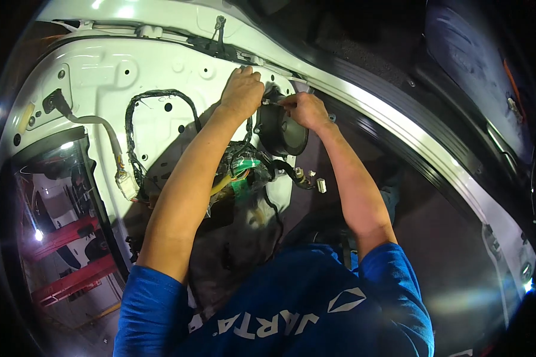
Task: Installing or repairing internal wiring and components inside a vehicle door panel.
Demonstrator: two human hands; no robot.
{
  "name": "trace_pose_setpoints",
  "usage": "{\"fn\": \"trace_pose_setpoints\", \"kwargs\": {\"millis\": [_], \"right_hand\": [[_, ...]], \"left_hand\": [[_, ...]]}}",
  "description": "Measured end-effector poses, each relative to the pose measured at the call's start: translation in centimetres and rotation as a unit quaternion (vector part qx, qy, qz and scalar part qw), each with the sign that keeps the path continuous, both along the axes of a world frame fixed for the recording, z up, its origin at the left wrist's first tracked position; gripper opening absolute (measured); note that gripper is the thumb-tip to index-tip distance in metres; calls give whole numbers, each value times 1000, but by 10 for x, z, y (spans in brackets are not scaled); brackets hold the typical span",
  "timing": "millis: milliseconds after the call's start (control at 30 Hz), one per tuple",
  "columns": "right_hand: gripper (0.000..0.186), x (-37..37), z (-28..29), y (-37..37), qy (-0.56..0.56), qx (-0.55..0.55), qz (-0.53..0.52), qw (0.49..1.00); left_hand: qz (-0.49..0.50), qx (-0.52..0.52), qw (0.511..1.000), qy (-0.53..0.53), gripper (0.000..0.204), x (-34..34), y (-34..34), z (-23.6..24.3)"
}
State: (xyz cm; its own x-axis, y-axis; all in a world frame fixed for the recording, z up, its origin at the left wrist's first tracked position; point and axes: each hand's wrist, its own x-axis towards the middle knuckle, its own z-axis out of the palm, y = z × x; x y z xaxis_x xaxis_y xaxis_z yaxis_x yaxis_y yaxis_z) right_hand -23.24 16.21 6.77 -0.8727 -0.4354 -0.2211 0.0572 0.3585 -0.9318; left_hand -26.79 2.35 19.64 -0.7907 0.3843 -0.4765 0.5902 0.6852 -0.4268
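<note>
A round black speaker (287, 132) sits at the far end of a white car door with its trim off (161, 65). At the speaker's upper rim, my right hand (308, 112) is closed in a pinch, and a small thin piece by its fingertips is too small to name. Just left of the speaker, my left hand (242, 94) rests against the door panel with its fingers curled; whatever they grip is hidden. Below my hands, a taped wiring harness (242, 166) with green and yellow parts hangs out, and white connectors (321, 185) dangle at its right end.
A grey cable (98, 121) runs to a white connector (127, 184) on the left of the panel. The door window (59, 196) lies at the left. A white door sill (363, 98) curves past on the right, with the dark car interior beyond.
</note>
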Motion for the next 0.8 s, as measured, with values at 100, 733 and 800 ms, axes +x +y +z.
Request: {"fn": "trace_pose_setpoints", "kwargs": {"millis": [100,733,800], "right_hand": [[21,-2,5,1,9,17,17,1000],[26,-11,19,-5,113,79,58,989],[30,-12,24,-5,107,100,85,986]], "left_hand": [[-1,-10,1000,2,22,0,0,-1],[9,15,1000,-16,14,0,4,-7],[-9,3,1000,-28,12,-2,4,-8]]}}
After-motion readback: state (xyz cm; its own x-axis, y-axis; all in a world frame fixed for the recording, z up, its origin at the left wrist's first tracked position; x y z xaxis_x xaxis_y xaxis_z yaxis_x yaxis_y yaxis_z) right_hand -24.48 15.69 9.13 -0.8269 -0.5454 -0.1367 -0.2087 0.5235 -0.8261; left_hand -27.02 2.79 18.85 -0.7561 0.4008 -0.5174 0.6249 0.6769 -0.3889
